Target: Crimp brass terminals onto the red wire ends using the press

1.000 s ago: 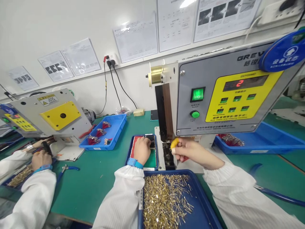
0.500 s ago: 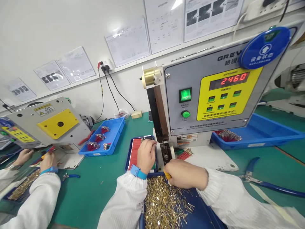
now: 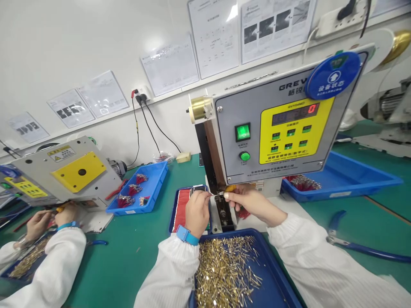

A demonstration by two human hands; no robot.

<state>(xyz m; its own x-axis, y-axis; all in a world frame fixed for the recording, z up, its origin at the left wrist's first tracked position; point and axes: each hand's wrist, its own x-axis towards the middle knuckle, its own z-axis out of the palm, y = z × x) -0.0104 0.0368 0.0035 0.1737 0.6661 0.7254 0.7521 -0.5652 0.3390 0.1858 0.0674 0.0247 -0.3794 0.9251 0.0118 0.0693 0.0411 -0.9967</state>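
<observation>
Head view: a machine [image 3: 257, 128] overhangs the work point. A blue tray [image 3: 272, 273] of brass-coloured pins [image 3: 221, 271] sits in front; red wires [image 3: 182, 209] lie at left, cutters [image 3: 369, 249] on the desk [image 3: 128, 256] at right. The left hand [image 3: 197, 209] pinches a thin wire [image 3: 211, 195] beside the die block [image 3: 222, 205], long axis roughly level, end pointing right. The right hand [image 3: 253, 203] has thumb and forefinger pressed together opposite; contents too small to tell.

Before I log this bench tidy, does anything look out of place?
A scrap lies loose on the table, left of the left sleeve, while the gold bits lie in their tray; it is too small to identify.
</observation>
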